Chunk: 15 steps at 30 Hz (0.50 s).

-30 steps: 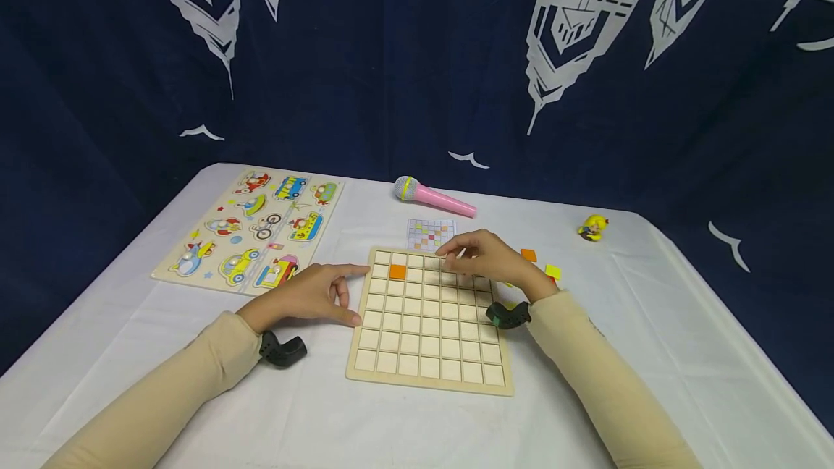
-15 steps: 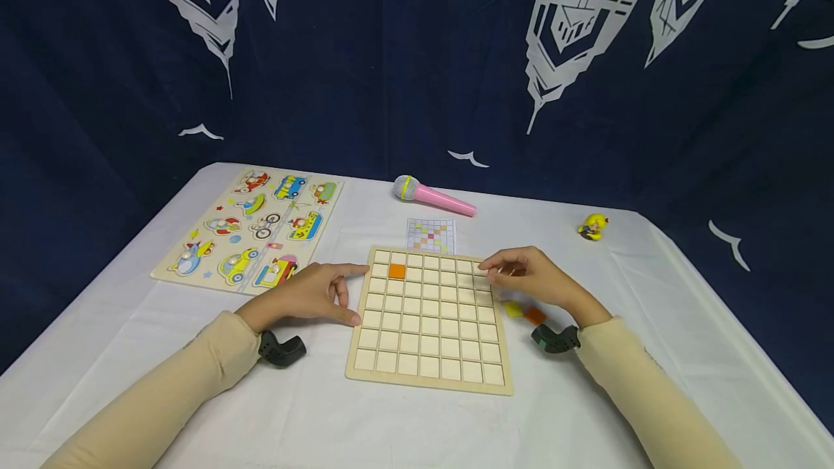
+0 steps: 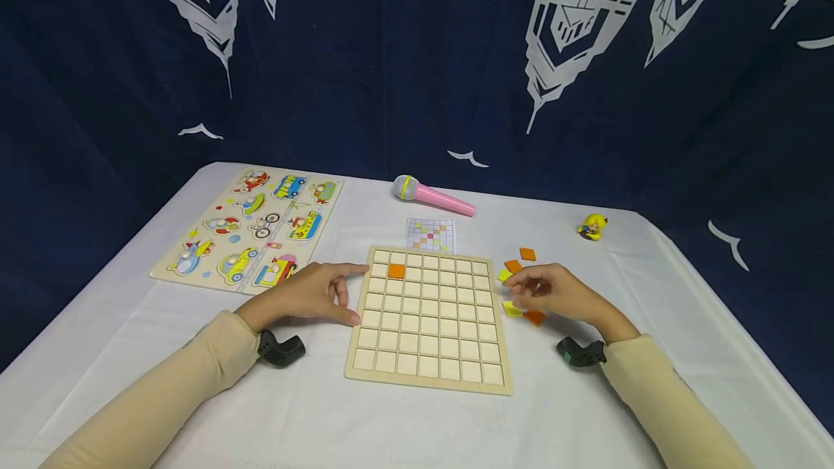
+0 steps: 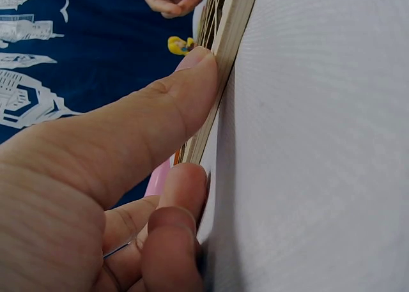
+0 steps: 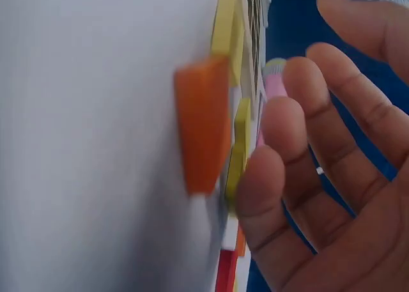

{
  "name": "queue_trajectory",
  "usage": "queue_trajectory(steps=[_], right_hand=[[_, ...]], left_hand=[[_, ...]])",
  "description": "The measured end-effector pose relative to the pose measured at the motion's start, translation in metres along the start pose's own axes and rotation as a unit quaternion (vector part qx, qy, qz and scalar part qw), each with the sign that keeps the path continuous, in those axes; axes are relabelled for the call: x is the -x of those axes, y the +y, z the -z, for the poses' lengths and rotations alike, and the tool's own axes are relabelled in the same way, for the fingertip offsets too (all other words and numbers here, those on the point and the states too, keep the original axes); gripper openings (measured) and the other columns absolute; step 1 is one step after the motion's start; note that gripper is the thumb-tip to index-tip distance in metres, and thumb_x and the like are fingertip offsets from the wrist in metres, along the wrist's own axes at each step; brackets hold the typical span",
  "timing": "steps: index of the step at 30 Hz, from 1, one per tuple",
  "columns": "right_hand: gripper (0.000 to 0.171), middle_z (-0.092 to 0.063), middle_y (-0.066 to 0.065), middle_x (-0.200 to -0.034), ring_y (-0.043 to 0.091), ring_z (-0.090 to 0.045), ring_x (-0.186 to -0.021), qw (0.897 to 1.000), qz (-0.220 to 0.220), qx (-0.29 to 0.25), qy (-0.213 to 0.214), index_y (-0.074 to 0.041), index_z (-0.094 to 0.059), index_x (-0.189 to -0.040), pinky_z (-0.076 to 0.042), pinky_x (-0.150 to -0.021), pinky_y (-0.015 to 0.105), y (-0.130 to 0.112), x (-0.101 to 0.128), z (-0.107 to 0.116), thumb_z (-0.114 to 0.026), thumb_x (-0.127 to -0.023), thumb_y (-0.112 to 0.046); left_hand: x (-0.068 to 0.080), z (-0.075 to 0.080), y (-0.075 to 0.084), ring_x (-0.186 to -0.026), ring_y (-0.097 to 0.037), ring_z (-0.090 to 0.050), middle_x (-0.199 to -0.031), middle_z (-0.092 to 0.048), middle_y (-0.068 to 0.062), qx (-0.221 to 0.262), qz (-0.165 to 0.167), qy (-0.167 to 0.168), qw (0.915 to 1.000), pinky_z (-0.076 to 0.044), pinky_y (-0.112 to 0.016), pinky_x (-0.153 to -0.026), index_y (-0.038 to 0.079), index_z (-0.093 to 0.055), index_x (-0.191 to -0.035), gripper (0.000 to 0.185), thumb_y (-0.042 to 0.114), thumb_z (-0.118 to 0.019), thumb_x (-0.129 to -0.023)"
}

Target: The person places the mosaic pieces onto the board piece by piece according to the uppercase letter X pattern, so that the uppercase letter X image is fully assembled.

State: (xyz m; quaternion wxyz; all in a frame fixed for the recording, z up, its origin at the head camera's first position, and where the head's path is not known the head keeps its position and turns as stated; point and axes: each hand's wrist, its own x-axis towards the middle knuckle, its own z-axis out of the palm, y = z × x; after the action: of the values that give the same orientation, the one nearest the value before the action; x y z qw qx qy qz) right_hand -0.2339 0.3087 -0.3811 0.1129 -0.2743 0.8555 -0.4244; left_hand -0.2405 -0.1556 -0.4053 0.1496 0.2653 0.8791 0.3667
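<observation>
A wooden grid board [image 3: 429, 347] lies in the middle of the head view, with an orange tile [image 3: 396, 271] in one cell near its upper left. My left hand [image 3: 306, 297] touches the board's left edge with thumb and index finger spread apart. In the left wrist view the thumb [image 4: 185, 91] presses against the board's side. To the right of the board, my right hand [image 3: 560, 295] hovers among loose tiles, fingers loosely bent and nothing visible between them. Around it lie yellow tiles [image 3: 512, 309] and orange tiles [image 3: 528, 254]. A red tile [image 5: 225, 271] shows in the right wrist view.
A small printed colour-grid card [image 3: 431, 235] lies behind the board. Farther back is a pink toy microphone [image 3: 444, 201]. A picture puzzle board [image 3: 224, 248] lies at the left, and a small yellow-headed figure [image 3: 592, 227] stands at the back right. All are on a white cloth [image 3: 287, 418].
My right hand has moved right and down, from above the board's upper edge to the loose tiles beside it. My left hand has stayed at the board's left edge.
</observation>
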Motion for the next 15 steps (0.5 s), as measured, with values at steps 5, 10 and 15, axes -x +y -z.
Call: queue_trajectory(steps=[5, 10, 15], right_hand=[[0.03, -0.071, 0.004, -0.099, 0.01, -0.061, -0.081, 0.999, -0.006, -0.039, -0.026, 0.013, -0.071, -0.123, -0.053, -0.071, 0.023, 0.011, 0.004, 0.006, -0.077, -0.095, 0.003], [0.035, -0.068, 0.011, -0.102, 0.011, -0.059, -0.081, 0.998, -0.034, -0.022, -0.038, 0.01, -0.073, -0.124, -0.051, -0.07, 0.022, 0.013, 0.006, 0.006, -0.082, -0.091, -0.001], [0.036, -0.064, 0.008, -0.098, 0.011, -0.055, -0.081, 0.999, -0.035, 0.019, -0.034, 0.006, -0.075, -0.121, -0.048, -0.069, 0.023, 0.013, 0.006, 0.005, -0.086, -0.089, -0.004]], left_hand=[[0.0, 0.0, 0.0, -0.064, -0.015, -0.056, -0.082, -0.067, 0.002, 0.0, 0.002, 0.0, 1.0, -0.042, -0.026, -0.061, 0.0, -0.052, -0.158, 0.094, 0.028, -0.097, -0.081], [0.001, -0.001, 0.002, -0.064, -0.014, -0.057, -0.082, -0.068, 0.004, -0.002, 0.002, -0.003, 1.0, -0.042, -0.027, -0.061, 0.0, -0.052, -0.158, 0.094, 0.029, -0.097, -0.081], [0.0, -0.001, 0.001, -0.064, -0.014, -0.056, -0.083, -0.068, 0.004, -0.004, -0.001, -0.002, 1.0, -0.043, -0.026, -0.061, 0.0, -0.052, -0.158, 0.094, 0.029, -0.097, -0.081]])
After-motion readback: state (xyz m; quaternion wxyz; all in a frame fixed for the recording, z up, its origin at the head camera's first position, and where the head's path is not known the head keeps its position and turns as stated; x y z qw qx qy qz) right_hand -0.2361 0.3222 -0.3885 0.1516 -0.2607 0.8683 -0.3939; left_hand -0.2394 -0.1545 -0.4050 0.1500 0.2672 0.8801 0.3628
